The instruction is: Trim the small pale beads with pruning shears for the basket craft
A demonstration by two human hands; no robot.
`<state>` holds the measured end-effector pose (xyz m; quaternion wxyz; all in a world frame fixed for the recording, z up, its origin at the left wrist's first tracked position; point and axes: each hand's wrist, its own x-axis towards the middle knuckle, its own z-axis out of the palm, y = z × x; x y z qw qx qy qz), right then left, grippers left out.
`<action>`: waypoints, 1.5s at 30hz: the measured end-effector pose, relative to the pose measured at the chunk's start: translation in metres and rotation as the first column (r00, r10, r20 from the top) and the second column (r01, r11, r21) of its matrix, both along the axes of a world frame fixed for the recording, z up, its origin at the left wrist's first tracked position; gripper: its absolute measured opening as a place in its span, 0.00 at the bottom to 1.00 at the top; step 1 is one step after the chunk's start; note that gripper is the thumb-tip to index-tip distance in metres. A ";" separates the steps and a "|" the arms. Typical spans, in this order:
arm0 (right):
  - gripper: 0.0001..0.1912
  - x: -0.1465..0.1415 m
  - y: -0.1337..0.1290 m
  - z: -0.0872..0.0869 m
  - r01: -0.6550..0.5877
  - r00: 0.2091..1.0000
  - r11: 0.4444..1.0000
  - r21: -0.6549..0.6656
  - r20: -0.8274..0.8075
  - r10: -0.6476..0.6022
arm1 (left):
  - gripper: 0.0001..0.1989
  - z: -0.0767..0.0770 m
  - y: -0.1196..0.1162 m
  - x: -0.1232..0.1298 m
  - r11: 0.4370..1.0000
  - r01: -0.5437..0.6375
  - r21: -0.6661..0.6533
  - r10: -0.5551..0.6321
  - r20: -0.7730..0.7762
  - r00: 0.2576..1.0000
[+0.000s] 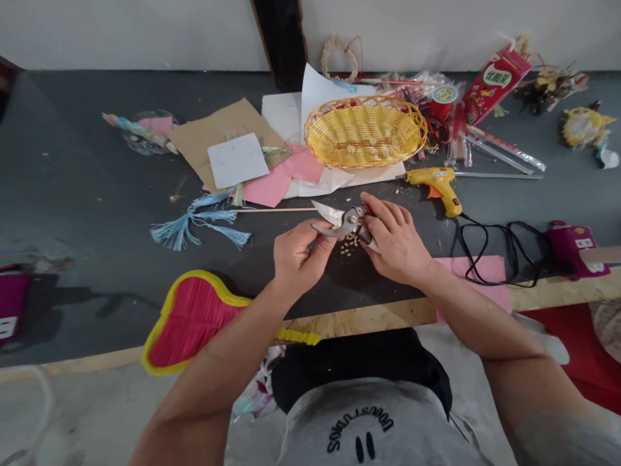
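Observation:
My right hand (400, 243) is wrapped around the handles of pruning shears (350, 220), whose jaws are apart and point left. My left hand (301, 255) is closed in a pinch at the lower curved jaw; whatever its fingertips hold is too small to make out. Several short, pale cut pieces (348, 244) lie on the table beneath the shears. Behind my left hand, a thin pale stick (276, 210) runs leftward to a light-blue tassel (182, 223).
A yellow wicker basket (366, 133) sits on papers at the back. To its right are a yellow glue gun (439, 184), its black cord (509, 243) and a red drink carton (497, 84). A pink fan-shaped piece with yellow edging (194, 317) overhangs the table's front edge.

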<state>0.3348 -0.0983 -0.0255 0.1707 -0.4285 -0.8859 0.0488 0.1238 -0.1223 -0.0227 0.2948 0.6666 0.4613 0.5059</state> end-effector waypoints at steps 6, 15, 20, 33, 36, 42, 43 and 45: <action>0.16 -0.001 0.000 0.001 0.000 1.000 1.000 -0.017 -0.012 -0.001 | 0.09 -0.002 0.001 0.000 1.000 -0.017 -0.011 0.017 -0.007 1.000; 0.13 -0.001 0.001 0.001 -0.002 0.998 1.000 0.026 -0.068 0.004 | 0.08 0.006 0.001 -0.001 0.991 -0.066 0.118 0.082 -0.141 0.987; 0.32 -0.001 0.004 0.002 -0.024 0.986 0.999 -0.042 -0.166 0.017 | 0.09 0.011 -0.002 0.000 0.984 -0.067 0.168 0.097 -0.179 0.979; 0.35 -0.003 -0.002 0.009 0.088 0.996 0.991 -0.105 0.029 -0.085 | 0.10 0.008 -0.005 0.004 0.994 -0.039 0.098 0.054 -0.152 0.987; 0.38 -0.003 -0.001 0.010 0.089 0.996 0.991 -0.095 0.024 -0.088 | 0.09 0.004 -0.005 0.004 0.996 -0.077 0.048 0.082 -0.107 0.991; 0.27 -0.005 0.001 0.001 0.041 0.990 0.998 -0.049 -0.130 -0.047 | 0.09 0.005 -0.004 0.001 0.998 -0.055 0.013 0.055 -0.005 0.998; 0.22 -0.005 0.001 0.000 0.030 0.988 0.998 -0.047 -0.148 -0.037 | 0.09 0.006 -0.004 0.001 0.999 -0.048 0.015 0.048 0.010 0.999; 0.15 -0.004 0.001 -0.001 0.006 0.992 0.999 -0.048 -0.127 -0.012 | 0.10 0.008 -0.004 0.000 0.999 -0.041 0.011 0.041 0.022 0.999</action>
